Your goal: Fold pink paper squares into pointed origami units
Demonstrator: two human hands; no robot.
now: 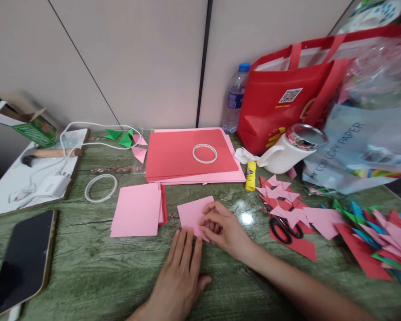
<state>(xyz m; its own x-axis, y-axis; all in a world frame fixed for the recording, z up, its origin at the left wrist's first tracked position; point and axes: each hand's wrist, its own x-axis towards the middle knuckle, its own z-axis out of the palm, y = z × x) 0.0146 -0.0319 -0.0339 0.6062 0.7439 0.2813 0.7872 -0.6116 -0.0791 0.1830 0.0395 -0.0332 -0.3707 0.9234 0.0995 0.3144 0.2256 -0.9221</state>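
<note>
A pink paper square (192, 214) lies on the green marbled table (87, 263) in front of me. My right hand (222, 227) rests on its right part, fingers curled and pinching the paper's near edge. My left hand (182, 274) lies flat on the table just below the sheet, fingers stretched out, tips touching its near edge. A stack of pink squares (137, 209) with red ones beneath sits to the left.
Large red and pink sheets (173, 156) carry a tape ring (205, 153); another ring (100, 187) lies left. A glue stick (250, 175), scissors (285, 229), folded paper pieces (370, 240), a white mug (289, 151), red bag (287, 102), bottle (235, 98), phone (22, 261) and charger (53, 185) surround.
</note>
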